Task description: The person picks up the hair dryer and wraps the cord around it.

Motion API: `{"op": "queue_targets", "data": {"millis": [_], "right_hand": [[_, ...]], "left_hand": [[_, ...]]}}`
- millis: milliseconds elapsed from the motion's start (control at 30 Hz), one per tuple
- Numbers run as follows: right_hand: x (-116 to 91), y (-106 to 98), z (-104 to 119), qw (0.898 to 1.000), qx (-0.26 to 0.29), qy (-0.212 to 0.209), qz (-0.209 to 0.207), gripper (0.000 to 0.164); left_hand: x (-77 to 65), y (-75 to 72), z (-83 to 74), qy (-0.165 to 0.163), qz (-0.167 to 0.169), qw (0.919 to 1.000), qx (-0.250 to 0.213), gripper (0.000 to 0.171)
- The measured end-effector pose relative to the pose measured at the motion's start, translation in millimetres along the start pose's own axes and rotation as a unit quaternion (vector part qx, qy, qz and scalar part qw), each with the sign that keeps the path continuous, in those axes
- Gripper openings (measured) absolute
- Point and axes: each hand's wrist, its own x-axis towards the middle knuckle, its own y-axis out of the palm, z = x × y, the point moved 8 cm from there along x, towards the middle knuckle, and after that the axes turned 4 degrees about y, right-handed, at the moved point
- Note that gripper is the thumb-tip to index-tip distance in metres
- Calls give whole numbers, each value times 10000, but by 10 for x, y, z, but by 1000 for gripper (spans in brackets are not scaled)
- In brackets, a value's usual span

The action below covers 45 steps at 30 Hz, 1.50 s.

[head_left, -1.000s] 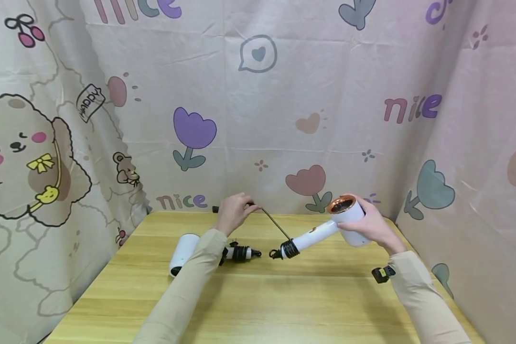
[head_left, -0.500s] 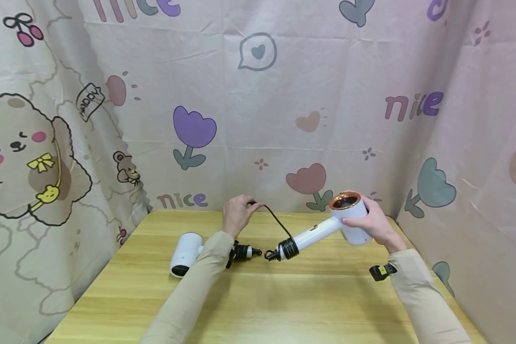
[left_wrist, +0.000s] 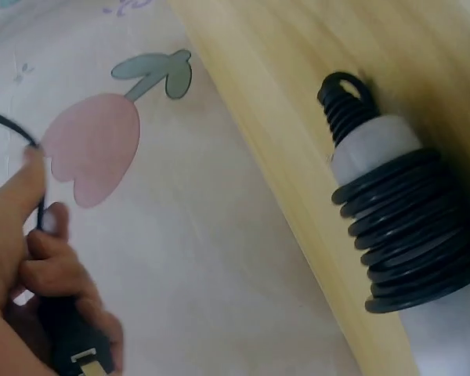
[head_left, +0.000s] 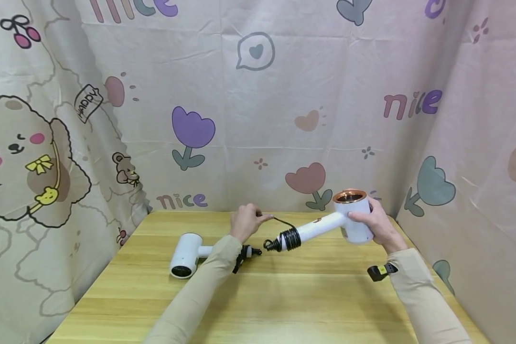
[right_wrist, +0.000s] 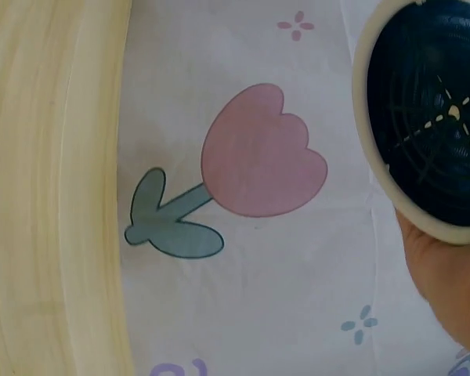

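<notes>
My right hand (head_left: 379,225) grips a white hair dryer (head_left: 320,226) by its barrel, above the table. Its copper-rimmed end faces up, and the handle slants down to the left. Black cord (left_wrist: 411,227) is wound in several loops around the handle's lower end. The cord's loose end runs to my left hand (head_left: 245,222), which pinches it between thumb and fingers. In the left wrist view, a black plug (left_wrist: 72,337) with a metal prong sits within the curled fingers. A dark round grille (right_wrist: 435,117) of the dryer shows in the right wrist view.
A second white hair dryer (head_left: 187,253) lies on the wooden table (head_left: 309,306) at left, its cord-wrapped handle partly behind my left forearm. A printed curtain (head_left: 258,119) hangs behind and on both sides. A black device (head_left: 380,272) is strapped at my right wrist.
My left hand has moved right, closer to the held dryer, and the cord between them now bends in a shorter arc. The dryer has tilted slightly nearer level, its handle end rising.
</notes>
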Motion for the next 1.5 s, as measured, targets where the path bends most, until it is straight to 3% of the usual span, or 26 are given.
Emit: {"op": "queue_targets", "data": {"millis": [167,267,367,500,700,867,1000,1167,1333,1500], "right_hand": [[-2,-81,-83,9976,462,344,-377,30],[-4,-118,-158,9922,749,741,-668,26],[-8,-138,-232,9834,971,1195,-964,31],[-1,-137,-285,9652,1398,1717,-1394,40],[4,-130,-340,9250,2257,2344,-1960,40],[3,-145,-381,9067,2479,2557,-2259,45],[-7,-172,-424,9015,2329,2612,-2546,47],[-33,-249,-466,9003,1960,2528,-2950,54],[-37,-289,-460,9155,1247,2420,-2963,71],[-47,-278,-463,9290,353,2357,-2829,81]], "left_hand": [[-59,91,-13,-86,361,9993,-70,33],[-83,108,-49,57,347,9994,-45,35],[-116,156,-129,294,389,9988,-15,37],[-178,258,-269,685,539,9961,103,36],[-287,345,-514,1379,625,9875,429,32],[-421,358,-727,1993,501,9742,935,28],[-540,321,-889,2511,308,9630,926,24],[-624,238,-1009,2835,186,9577,468,23],[-656,140,-1054,3049,-112,9519,282,23],[-689,8,-1049,3169,-653,9462,-72,25]]}}
